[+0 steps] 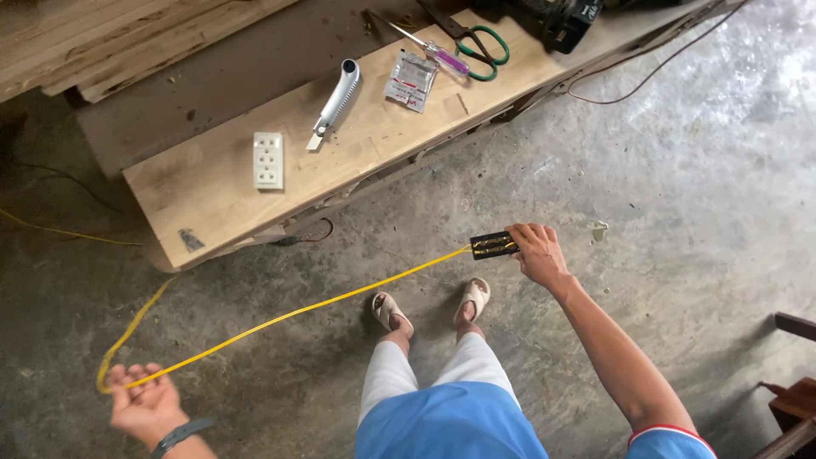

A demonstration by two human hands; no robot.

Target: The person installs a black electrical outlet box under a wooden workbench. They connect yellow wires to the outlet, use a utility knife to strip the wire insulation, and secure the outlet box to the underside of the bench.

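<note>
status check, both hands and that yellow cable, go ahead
Left hand shut on yellow cable. Right hand shut on black block at cable's end. Cable stretched between hands above concrete floor; nothing across it.

left hand (146, 403): low at the left, palm up, fingers curled closed, dark band on the wrist | right hand (535, 252): arm stretched forward, fingers pinched shut | arms spread wide apart | feet side by side between them

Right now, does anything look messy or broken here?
Nothing looks broken. The utility knife lies on the wooden board with its blade end out, and the yellow cable, stretched between the left hand and right hand, trails loose across the floor.
</note>
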